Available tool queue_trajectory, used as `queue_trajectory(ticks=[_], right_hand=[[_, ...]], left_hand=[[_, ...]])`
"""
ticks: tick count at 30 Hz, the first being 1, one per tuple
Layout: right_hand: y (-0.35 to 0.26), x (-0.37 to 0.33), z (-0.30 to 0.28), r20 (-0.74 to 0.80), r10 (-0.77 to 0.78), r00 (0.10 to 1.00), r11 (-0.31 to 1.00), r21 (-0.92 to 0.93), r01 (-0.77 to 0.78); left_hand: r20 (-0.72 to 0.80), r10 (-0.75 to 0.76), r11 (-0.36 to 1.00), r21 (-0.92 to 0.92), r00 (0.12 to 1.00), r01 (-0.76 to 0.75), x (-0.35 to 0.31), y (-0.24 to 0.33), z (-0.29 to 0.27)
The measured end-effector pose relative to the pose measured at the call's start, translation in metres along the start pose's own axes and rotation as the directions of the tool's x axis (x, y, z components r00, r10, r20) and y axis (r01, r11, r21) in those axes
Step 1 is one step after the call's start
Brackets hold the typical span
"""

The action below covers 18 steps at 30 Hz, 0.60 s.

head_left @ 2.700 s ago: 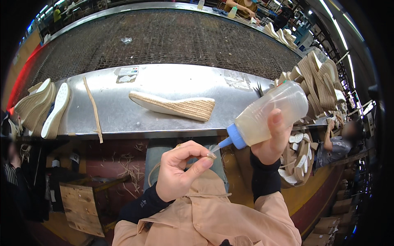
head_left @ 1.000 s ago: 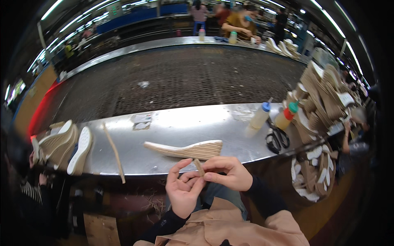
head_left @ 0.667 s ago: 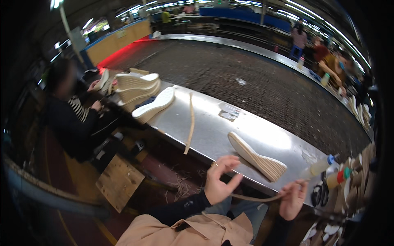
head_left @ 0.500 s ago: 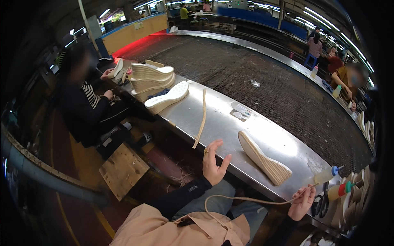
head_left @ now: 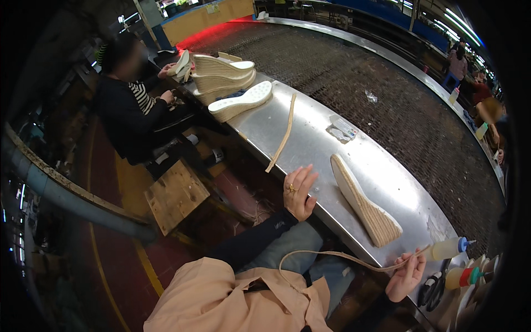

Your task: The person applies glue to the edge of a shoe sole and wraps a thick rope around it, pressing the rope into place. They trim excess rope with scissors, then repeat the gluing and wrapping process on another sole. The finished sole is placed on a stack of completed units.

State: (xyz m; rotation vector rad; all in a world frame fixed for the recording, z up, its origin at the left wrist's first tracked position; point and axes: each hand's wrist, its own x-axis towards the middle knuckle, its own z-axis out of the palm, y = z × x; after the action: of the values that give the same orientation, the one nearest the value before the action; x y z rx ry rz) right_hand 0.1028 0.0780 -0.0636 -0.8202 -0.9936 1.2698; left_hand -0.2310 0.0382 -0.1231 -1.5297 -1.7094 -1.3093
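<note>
My left hand (head_left: 300, 193) is at the front edge of the metal table, fingers stretched out and nothing in them. Just right of it a wedge shoe sole (head_left: 369, 207) with a woven rope side lies on the tabletop. Between the fingertips of my right hand (head_left: 405, 276) is one end of a thin tan cord (head_left: 343, 255). The cord loops back to the left and hangs down over my lap. Beyond my left hand, a flat tan strip (head_left: 286, 135) lies across the table. Farther left rests another wedge sole (head_left: 243, 103) with a white top.
Glue bottles with blue (head_left: 446, 249) and red-green caps (head_left: 462, 276) are by my right hand, with black scissors (head_left: 430, 290) and more soles. Stacked wedges (head_left: 224, 74) stand at far left, near a seated person (head_left: 130, 105). Beyond the table runs a dark mesh conveyor (head_left: 332, 72).
The whole view has shifted, so the table sits higher and more to the right. My left fingers have straightened and the thumb has come closer to them. The right hand keeps its pinch on the cord.
</note>
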Motion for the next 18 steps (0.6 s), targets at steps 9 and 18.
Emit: queue_trajectory(ticks=[9, 18], right_hand=[[0.001, 0.001, 0.005, -0.109, 0.021, 0.994, 0.999, -0.034, -0.024], [0.0, 0.0, 0.008, -0.076, 0.004, 0.997, 0.998, -0.057, -0.008]], left_hand=[[-0.096, 0.037, 0.999, -0.015, 0.995, -0.039, 0.004, -0.002, 0.009], [-0.129, 0.032, 0.999, 0.042, 0.991, -0.027, 0.002, -0.001, 0.012]])
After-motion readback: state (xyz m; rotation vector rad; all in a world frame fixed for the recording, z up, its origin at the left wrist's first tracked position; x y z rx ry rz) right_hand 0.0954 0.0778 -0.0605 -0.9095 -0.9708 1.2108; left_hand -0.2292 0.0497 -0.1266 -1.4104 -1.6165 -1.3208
